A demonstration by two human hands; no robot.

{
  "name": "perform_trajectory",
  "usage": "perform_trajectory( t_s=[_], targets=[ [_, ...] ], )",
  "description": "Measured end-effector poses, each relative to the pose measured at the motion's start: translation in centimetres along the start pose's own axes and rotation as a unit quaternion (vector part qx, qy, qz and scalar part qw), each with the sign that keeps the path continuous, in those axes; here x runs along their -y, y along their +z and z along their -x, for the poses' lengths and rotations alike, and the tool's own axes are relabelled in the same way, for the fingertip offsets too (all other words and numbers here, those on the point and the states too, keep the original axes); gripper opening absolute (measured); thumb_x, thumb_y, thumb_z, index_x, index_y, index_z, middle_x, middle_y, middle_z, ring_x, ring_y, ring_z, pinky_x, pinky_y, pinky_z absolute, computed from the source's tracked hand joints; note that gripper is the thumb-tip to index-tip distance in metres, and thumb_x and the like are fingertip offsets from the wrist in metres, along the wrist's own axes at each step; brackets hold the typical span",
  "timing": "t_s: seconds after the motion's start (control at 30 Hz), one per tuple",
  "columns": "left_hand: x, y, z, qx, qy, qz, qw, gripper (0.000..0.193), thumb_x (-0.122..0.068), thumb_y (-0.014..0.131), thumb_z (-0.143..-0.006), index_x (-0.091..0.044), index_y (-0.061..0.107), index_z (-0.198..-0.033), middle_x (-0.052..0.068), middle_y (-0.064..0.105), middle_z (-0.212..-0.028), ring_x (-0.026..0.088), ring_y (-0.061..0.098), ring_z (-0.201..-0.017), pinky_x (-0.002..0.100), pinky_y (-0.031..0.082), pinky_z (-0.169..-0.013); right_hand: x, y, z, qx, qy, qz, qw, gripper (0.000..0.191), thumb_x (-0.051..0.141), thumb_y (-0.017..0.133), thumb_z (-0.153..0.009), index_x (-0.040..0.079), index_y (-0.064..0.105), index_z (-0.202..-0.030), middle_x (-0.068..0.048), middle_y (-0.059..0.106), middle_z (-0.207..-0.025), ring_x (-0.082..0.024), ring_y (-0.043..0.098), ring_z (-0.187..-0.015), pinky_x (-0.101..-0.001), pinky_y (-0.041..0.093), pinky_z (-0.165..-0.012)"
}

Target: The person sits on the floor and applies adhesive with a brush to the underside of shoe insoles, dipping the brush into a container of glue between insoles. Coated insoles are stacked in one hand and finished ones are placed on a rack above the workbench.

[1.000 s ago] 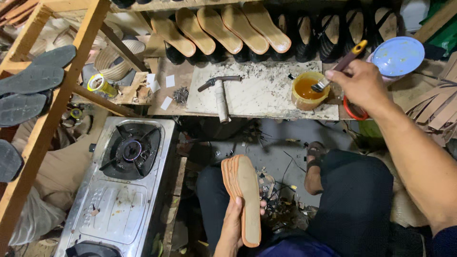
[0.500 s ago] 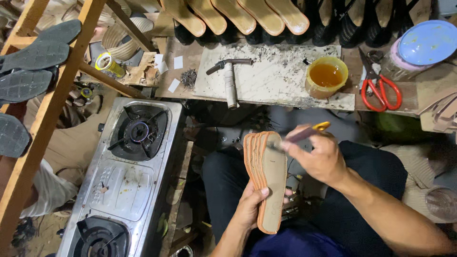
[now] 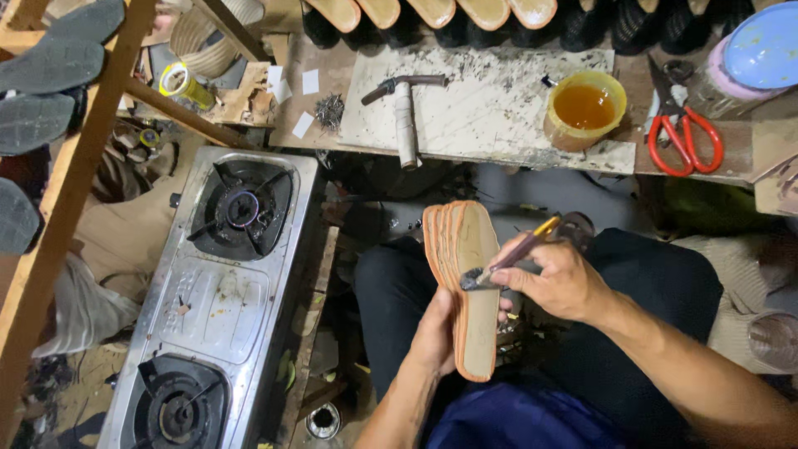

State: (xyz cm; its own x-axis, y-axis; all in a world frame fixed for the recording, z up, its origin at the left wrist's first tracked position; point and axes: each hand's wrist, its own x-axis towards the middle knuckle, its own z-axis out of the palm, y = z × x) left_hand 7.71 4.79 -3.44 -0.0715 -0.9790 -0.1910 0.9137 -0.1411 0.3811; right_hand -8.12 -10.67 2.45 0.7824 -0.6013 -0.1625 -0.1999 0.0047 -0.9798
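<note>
My left hand [image 3: 434,334] grips a fanned stack of tan shoe insoles [image 3: 465,283] with orange edges, held upright over my lap. My right hand [image 3: 559,279] holds a small glue brush [image 3: 509,255], its bristle end touching the top insole near the middle. A yellow pot of amber glue [image 3: 583,108] stands on the low bench [image 3: 465,108] beyond my knees.
A hammer [image 3: 403,108] lies on the bench, red-handled scissors [image 3: 683,137] to the right, a blue lid [image 3: 765,46] at far right. A two-burner gas stove [image 3: 218,291] sits on my left. Dark soles [image 3: 41,91] rest on a wooden rack; shoes line the bench's back.
My right hand brought the brush from the glue pot down to the insoles. The stack has risen closer in view, and the brush now touches the top insole.
</note>
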Motion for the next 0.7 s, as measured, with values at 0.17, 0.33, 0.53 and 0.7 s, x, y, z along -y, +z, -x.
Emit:
perform_trajectory(
  t_s=[0.17, 0.33, 0.53, 0.7],
  targets=[
    [-0.7, -0.2, -1.1, -0.098, 0.076, -0.021, 0.992, 0.069, -0.032, 0.062, -0.095, -0.003, 0.037, -0.152, 0.014, 0.066, -0.131, 0.026, 0.067, -0.117, 0.041, 0.057, -0.101, -1.1, 2.1, 1.3, -0.045, -0.194, 0.236, 0.951, 0.014, 0.019, 0.079, -0.082, 0.011, 0.077, -0.093, -0.001, 0.076, -0.092, -0.021, 0.071, -0.090, -0.0376, 0.054, -0.085],
    [-1.9, 0.0, -1.5, -0.105, 0.103, -0.080, 0.986, 0.063, -0.022, 0.060, -0.093, -0.002, 0.039, -0.149, 0.023, 0.062, -0.129, 0.030, 0.067, -0.109, 0.043, 0.057, -0.097, -0.9, 3.8, 2.7, 0.003, -0.317, 0.239, 0.918, 0.017, 0.018, 0.083, -0.078, 0.013, 0.073, -0.091, 0.002, 0.075, -0.095, -0.022, 0.068, -0.093, -0.0454, 0.048, -0.096],
    [-2.8, -0.5, -1.4, -0.118, 0.121, -0.043, 0.985, 0.061, -0.023, 0.059, -0.094, 0.003, 0.042, -0.147, 0.025, 0.065, -0.125, 0.031, 0.068, -0.107, 0.042, 0.056, -0.098, 1.5, 1.6, 2.9, 0.083, -0.367, 0.309, 0.873, 0.019, 0.021, 0.083, -0.078, 0.011, 0.073, -0.092, 0.002, 0.073, -0.094, -0.022, 0.069, -0.089, -0.0502, 0.048, -0.097],
    [-3.5, -1.4, 0.1, -0.118, 0.107, -0.050, 0.986, 0.063, -0.025, 0.059, -0.091, 0.004, 0.045, -0.145, 0.023, 0.066, -0.125, 0.031, 0.069, -0.104, 0.042, 0.056, -0.096, 3.3, -4.5, 1.3, -0.126, -0.093, 0.305, 0.939, 0.012, 0.018, 0.077, -0.083, 0.008, 0.077, -0.089, -0.005, 0.075, -0.079, -0.020, 0.071, -0.073, -0.0353, 0.055, -0.074]
  ],
)
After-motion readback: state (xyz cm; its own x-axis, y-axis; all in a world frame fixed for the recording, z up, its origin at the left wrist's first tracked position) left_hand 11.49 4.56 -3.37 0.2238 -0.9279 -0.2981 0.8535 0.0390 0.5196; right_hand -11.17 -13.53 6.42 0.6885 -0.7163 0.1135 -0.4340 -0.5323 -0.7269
